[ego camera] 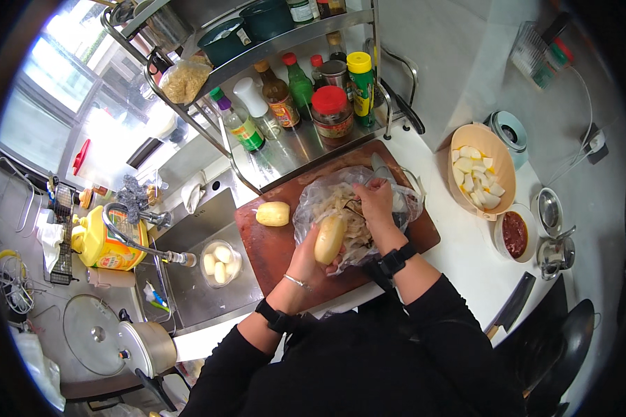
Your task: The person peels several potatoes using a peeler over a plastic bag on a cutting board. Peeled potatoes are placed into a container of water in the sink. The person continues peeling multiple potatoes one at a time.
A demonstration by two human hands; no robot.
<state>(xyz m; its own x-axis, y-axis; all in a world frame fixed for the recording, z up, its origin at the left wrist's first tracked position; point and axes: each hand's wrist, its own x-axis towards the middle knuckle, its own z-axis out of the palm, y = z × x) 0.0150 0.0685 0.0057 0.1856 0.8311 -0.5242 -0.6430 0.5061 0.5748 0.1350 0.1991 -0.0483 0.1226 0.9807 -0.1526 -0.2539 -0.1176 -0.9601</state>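
Observation:
My left hand (pixel 309 258) holds a peeled, pale yellow potato (pixel 329 240) over a clear plastic bag (pixel 309 197) heaped with peelings (pixel 357 237). Above the heap, to the right of the potato, the fingers of my right hand (pixel 376 206) are pinched together on something small and thin that I cannot make out. The bag lies on a reddish-brown cutting board (pixel 263 260). Another pale yellow potato (pixel 272 214) rests on the board, left of the bag. A metal utensil (pixel 380 164) lies at the bag's upper edge.
Left is a sink (pixel 198 292) with a tub (pixel 204 260) of peeled pale pieces. A rack (pixel 297 151) with bottles stands behind the board. To the right are a basin (pixel 488 138) of cut white pieces, a bowl (pixel 501 237) of red sauce and a cleaver (pixel 518 302).

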